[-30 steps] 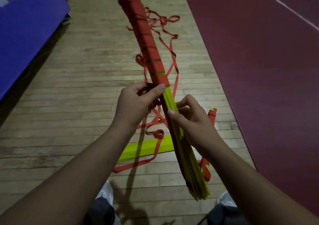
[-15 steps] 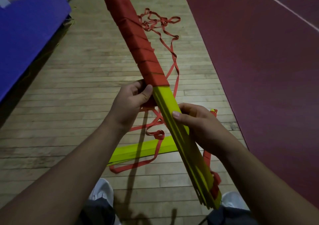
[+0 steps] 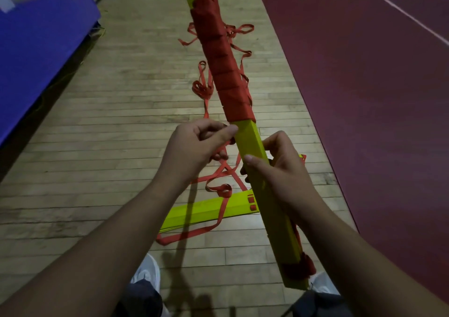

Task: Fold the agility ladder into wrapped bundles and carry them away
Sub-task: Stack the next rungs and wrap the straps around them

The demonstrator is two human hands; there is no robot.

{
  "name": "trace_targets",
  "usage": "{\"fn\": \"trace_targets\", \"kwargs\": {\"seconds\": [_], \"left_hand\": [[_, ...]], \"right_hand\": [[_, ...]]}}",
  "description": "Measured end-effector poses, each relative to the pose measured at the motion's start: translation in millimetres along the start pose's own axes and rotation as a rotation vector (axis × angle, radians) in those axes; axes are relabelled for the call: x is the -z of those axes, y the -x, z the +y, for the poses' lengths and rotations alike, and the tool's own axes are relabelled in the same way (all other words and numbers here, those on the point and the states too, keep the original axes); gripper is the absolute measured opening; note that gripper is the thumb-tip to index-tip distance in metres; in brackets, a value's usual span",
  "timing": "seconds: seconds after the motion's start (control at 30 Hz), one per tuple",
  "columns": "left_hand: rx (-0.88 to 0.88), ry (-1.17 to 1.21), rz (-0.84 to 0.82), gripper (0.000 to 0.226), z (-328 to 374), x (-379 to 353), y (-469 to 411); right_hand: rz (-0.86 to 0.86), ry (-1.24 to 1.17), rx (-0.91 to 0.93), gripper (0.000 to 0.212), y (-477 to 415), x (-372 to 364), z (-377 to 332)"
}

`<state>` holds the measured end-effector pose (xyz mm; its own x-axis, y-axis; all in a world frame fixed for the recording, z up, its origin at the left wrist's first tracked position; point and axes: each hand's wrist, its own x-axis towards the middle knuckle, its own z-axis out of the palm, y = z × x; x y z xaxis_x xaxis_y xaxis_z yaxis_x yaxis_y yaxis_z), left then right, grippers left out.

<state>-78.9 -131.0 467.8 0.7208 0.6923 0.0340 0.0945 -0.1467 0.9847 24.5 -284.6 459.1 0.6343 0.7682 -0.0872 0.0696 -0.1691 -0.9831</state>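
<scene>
Over wood planks (image 3: 109, 134), right hand (image 3: 284, 171) grips flat slats (image 3: 252, 141) spiral-wrapped in red webbing (image 3: 218, 49).

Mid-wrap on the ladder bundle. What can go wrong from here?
1. The red wrap covers only the far half of the bundle; if the left hand eases tension, turns may loosen.
2. The loose strap loops across the floor and over a second rung stack near the shoes; pulling could snag it or trip the person.
</scene>
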Motion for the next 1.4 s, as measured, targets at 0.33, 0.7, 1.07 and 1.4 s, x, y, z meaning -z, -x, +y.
{"fn": "trace_targets", "kwargs": {"seconds": [0.33, 0.7, 1.07, 1.4], "left_hand": [[0.051, 0.111, 0.186, 0.019, -3, -9, 6], [0.044, 0.236, -0.063, 0.026, 1, 5, -1], [0.090, -0.070, -0.181, 0.033, 3, 16, -6], [-0.017, -0.148, 0.057, 0.026, -1, -13, 7]], "right_hand": [[-0.078, 0.150, 0.026, 0.027, 6, -21, 4], [-0.312, -0.294, -0.156, 0.031, -4, 4, 1], [-0.167, -0.479, -0.076, 0.022, 3, 5, -7], [0.084, 0.006, 0.020, 0.028, -1, -7, 2]]}}
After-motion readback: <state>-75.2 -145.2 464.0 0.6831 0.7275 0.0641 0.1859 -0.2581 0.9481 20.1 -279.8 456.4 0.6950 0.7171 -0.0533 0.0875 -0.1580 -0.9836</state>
